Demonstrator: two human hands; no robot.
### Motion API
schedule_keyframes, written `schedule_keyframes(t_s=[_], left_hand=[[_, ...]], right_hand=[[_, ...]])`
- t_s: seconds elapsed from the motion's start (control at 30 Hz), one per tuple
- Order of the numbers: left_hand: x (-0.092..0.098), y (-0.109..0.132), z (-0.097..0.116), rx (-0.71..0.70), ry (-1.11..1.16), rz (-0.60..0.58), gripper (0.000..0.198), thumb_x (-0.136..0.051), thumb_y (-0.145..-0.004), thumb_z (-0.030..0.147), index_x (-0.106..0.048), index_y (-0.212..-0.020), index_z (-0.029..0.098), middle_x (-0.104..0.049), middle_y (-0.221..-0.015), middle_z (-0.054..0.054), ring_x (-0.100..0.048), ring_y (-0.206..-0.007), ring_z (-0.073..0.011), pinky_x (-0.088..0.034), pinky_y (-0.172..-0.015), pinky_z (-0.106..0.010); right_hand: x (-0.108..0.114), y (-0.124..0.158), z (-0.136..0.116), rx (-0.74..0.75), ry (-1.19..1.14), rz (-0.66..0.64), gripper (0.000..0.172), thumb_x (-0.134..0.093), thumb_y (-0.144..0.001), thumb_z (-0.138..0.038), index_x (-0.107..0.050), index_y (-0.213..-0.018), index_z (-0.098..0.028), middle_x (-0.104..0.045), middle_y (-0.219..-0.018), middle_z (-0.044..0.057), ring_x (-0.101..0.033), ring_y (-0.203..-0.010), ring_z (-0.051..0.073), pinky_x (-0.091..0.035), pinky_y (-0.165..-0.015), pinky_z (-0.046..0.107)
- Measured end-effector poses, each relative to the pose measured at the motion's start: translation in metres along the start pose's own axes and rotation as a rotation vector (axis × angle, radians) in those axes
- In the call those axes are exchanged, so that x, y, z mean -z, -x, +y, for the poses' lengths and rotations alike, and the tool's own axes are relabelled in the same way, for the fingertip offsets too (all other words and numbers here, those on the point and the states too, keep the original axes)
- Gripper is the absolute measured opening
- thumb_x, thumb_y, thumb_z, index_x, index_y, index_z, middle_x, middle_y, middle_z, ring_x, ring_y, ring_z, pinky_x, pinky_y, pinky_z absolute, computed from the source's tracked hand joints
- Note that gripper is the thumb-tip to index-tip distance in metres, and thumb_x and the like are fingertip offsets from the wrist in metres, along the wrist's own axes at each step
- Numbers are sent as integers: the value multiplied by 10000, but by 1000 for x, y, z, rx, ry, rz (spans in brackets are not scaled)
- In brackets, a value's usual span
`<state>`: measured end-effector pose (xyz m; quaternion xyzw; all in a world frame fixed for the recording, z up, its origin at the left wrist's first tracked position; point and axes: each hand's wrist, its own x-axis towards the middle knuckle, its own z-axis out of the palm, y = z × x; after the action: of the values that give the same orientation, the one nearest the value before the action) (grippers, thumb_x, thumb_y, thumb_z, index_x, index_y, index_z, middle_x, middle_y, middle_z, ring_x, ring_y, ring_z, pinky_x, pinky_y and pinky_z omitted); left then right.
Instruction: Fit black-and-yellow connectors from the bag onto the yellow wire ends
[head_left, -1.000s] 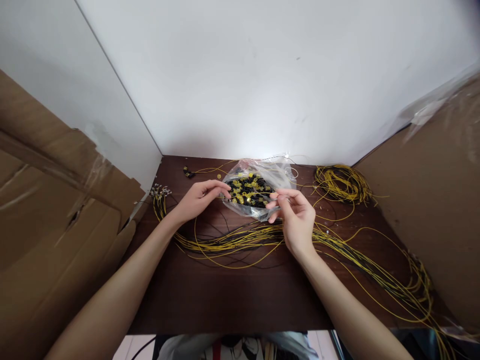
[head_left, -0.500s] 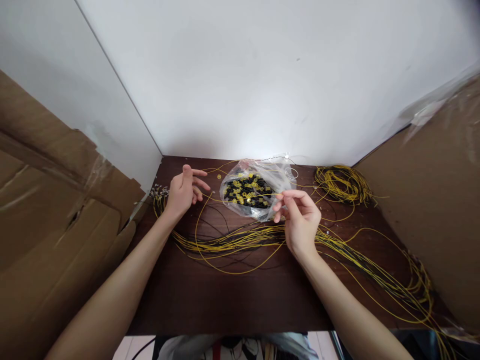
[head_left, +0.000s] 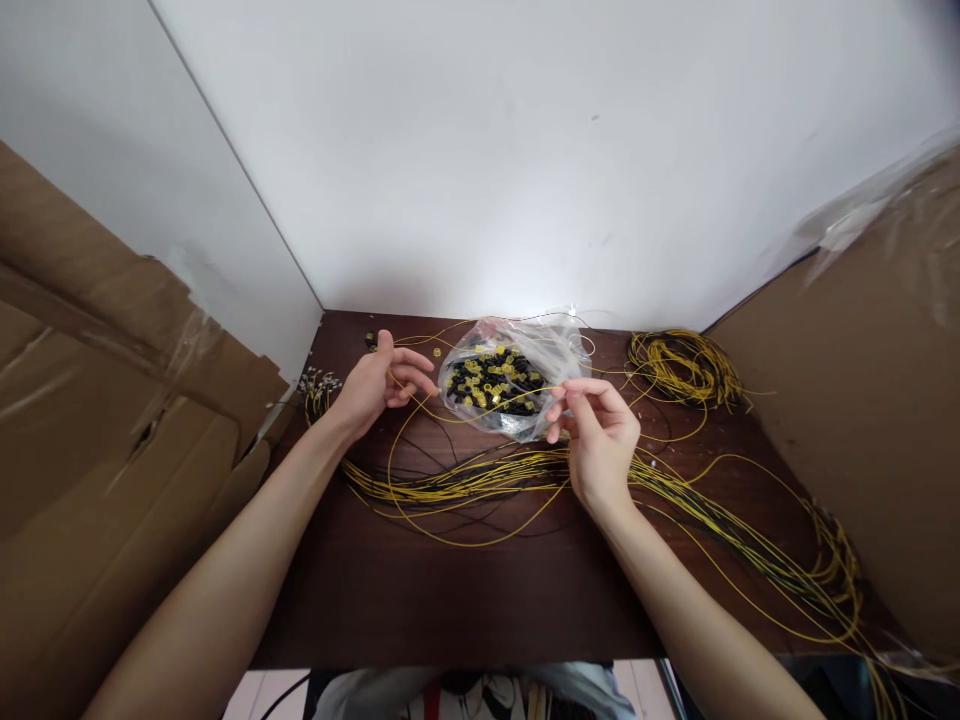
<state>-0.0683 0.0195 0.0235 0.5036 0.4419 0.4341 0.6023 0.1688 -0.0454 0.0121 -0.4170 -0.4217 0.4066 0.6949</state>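
Observation:
My right hand (head_left: pixel 602 432) pinches a thin yellow wire (head_left: pixel 517 402) between thumb and forefinger, in front of the plastic bag's right side. The wire sags leftward past the bag to my left hand (head_left: pixel 379 387). There my thumb is raised and my fingers are spread and loosely bent; the wire runs by them, apparently not gripped. Between my hands lies the clear plastic bag (head_left: pixel 574 345) with many small black and yellow parts (head_left: pixel 491 380) in it. Below both hands, a long bundle of yellow and black wires (head_left: pixel 465 478) stretches across the dark brown table (head_left: pixel 450 610).
A coil of yellow and black wire (head_left: pixel 679 368) rests at the back right. Pale wire ends (head_left: pixel 319 382) gather at the left. One loose yellow piece (head_left: pixel 437 352) lies beside the bag. Cardboard (head_left: pixel 105 450) flanks the left side, more cardboard (head_left: pixel 862 400) the right. A white wall (head_left: pixel 510 170) stands behind.
My left hand has shifted slightly to the right, toward the bag, and the wire between my hands hangs slacker. A small dark part now shows behind my left thumb. My right hand is nearly still.

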Motion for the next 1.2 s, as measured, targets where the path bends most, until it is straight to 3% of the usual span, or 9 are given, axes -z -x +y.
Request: schedule_keyframes(t_s=[0.23, 0.37, 0.5, 0.7, 0.9, 1.07, 1.2], left_hand=[[2, 7, 6, -26, -54, -206, 660, -267, -857, 650, -673, -922, 133, -490, -365, -21, -309, -347, -88, -215, -398, -237], [0, 11, 9, -74, -137, -202, 517, -350, -901, 518, -639, -1089, 134, -340, -301, 56, -240, -318, -75, -206, -410, -230], [0, 13, 11, -84, -149, -218, 478, -356, -916, 452, -586, -1187, 131, -316, -309, 71, -228, -319, -70, -202, -407, -224], [-1, 11, 12, -55, -52, -169, 469, -385, -904, 450, -509, -1234, 141, -525, -470, 11, -293, -331, -56, -160, -349, -191], [-2, 9, 10, -39, 28, -78, 354, -521, -854, 358, -544, -1128, 135, -554, -560, 9, -402, -368, -56, -248, -325, -155], [-3, 8, 9, -80, 79, -67, 309, -614, -799, 270, -574, -1066, 118, -625, -653, -25, -505, -483, -76, -403, -448, -188], [-4, 7, 7, -136, 79, -68, 274, -641, -780, 229, -607, -1025, 110, -655, -720, -46, -549, -582, -90, -455, -563, -217]], right_hand=[[0, 0, -1, 9, 37, 20, 112, -607, -808, -300, -601, -826, -189, -626, -776, 11, -545, -513, 80, -413, -394, 189], [0, -1, -3, 13, 30, 50, 108, -611, -799, -291, -598, -819, -186, -624, -772, 15, -532, -518, 78, -408, -388, 183], [0, -2, -4, 12, 30, 65, 96, -611, -795, -281, -601, -816, -188, -623, -760, 12, -524, -518, 76, -398, -384, 179], [1, -3, -4, 22, 12, 76, 75, -614, -789, -256, -604, -807, -184, -629, -754, 11, -519, -513, 73, -390, -381, 175], [1, -3, -4, 25, 20, 81, 71, -609, -788, -254, -605, -806, -185, -631, -754, 12, -510, -502, 71, -381, -377, 175], [1, -3, -3, 28, 25, 83, 71, -612, -785, -252, -607, -805, -184, -626, -747, 8, -513, -509, 71, -381, -382, 171], [1, -3, -3, 26, 15, 84, 71, -616, -783, -247, -610, -805, -179, -629, -743, 9, -511, -508, 71, -376, -377, 169]])
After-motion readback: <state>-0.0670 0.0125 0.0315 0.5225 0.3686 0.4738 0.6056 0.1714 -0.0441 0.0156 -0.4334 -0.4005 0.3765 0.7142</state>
